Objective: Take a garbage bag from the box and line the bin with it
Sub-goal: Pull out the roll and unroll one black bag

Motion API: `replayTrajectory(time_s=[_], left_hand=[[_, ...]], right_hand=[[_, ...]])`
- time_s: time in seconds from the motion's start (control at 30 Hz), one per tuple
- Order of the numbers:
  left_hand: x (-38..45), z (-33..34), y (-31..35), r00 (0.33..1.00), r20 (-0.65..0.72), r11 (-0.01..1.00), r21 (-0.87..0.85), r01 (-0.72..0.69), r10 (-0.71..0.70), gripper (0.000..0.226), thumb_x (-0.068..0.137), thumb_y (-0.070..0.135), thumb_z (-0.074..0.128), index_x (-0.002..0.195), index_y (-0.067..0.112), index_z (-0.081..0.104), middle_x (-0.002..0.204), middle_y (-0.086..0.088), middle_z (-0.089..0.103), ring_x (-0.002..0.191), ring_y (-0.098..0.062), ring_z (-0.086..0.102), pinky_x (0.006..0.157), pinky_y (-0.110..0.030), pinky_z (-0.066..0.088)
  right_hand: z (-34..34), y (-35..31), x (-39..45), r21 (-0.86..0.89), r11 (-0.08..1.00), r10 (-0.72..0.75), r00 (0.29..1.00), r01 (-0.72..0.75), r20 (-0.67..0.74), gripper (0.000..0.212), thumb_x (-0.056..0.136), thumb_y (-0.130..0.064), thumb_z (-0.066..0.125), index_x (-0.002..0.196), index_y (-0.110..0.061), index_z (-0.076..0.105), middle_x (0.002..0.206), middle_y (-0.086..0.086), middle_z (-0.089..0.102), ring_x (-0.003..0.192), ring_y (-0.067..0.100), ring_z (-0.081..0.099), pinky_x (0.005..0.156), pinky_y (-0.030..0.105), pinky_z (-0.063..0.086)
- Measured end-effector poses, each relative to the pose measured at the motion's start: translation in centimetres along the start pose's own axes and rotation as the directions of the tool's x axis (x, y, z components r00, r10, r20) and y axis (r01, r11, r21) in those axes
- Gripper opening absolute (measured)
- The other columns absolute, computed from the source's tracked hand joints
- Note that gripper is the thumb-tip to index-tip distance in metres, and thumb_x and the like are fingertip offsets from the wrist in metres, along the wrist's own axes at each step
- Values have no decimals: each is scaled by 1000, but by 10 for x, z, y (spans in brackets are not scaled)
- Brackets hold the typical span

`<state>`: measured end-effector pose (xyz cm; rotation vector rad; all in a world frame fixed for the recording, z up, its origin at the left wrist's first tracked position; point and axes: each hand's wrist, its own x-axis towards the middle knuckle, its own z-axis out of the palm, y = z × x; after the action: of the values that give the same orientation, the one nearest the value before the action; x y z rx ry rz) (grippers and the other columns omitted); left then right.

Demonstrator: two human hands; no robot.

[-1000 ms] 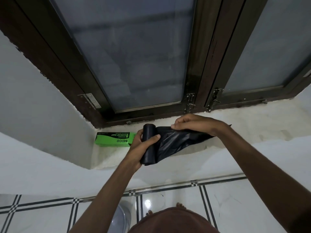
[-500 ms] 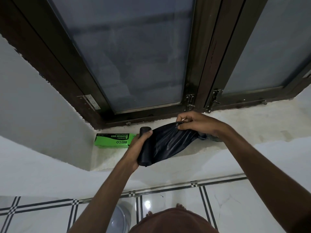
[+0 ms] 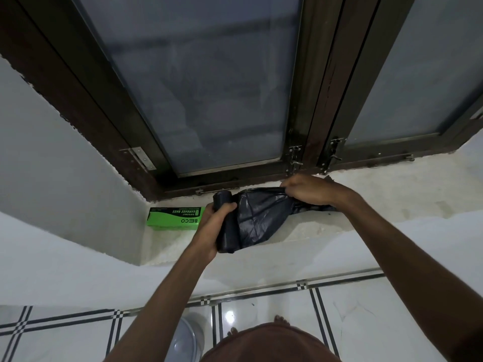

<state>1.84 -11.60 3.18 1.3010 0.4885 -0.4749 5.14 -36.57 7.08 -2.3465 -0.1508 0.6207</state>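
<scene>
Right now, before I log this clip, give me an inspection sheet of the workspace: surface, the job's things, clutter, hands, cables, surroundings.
Surface: rough white window ledge, with the box resting on its left end.
Job's things: green garbage bag box lying flat on the ledge; black garbage bag roll partly unrolled, its loose sheet stretched to the right; a round pale object on the floor may be the bin, cannot tell.
Clutter: nothing seen.
Hands: left hand gripping the roll; right hand pinching the bag's free end.
Cables: nothing seen.
Surroundings: dark-framed frosted window with latches, white wall, tiled floor, bare toes visible.
</scene>
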Motion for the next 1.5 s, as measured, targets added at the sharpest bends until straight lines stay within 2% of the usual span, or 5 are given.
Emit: replayTrajectory(time_s=[0.37,0.67,0.87,1.23,1.5], left_hand=[[7,-15,-8,992,66,991,83,106,-112,25,91,22,61,115,15,62,112,-9,66,98,-25,63,74,-36,51],[9,-7,-9,996,68,991,126,52,-61,60,72,28,85,124,13,61,113,-11,73,103,-29,70,73,-35,57],[0,7,0,987,161,989,148,-26,2,43,82,19,75,123,15,61,113,-11,72,102,-28,69,73,-35,56],[-9,4,10,981,194,997,72,-20,6,33,89,24,68,118,9,63,106,-8,74,96,-24,70,75,-33,56],[-6,8,5,997,72,998,69,-9,4,29,85,21,73,112,15,65,103,-12,74,88,-25,71,67,-33,56]], right_hand=[[-12,4,-18,114,976,-176,981,184,-80,16,91,-23,70,76,-27,75,69,-18,71,68,-4,64,62,11,44],[-25,29,-10,-156,987,31,999,-26,34,25,85,-1,66,89,-26,66,100,2,70,98,20,66,77,29,54],[-11,4,-6,0,1000,-24,989,25,145,71,85,-48,72,147,-32,42,139,-10,52,130,6,47,104,23,39],[7,-11,-1,274,947,-233,947,169,222,20,88,-16,74,80,1,67,80,6,69,75,13,64,69,24,51],[-2,-2,1,295,938,-246,951,184,187,8,87,-11,74,90,-4,75,94,12,77,88,20,72,78,30,57]])
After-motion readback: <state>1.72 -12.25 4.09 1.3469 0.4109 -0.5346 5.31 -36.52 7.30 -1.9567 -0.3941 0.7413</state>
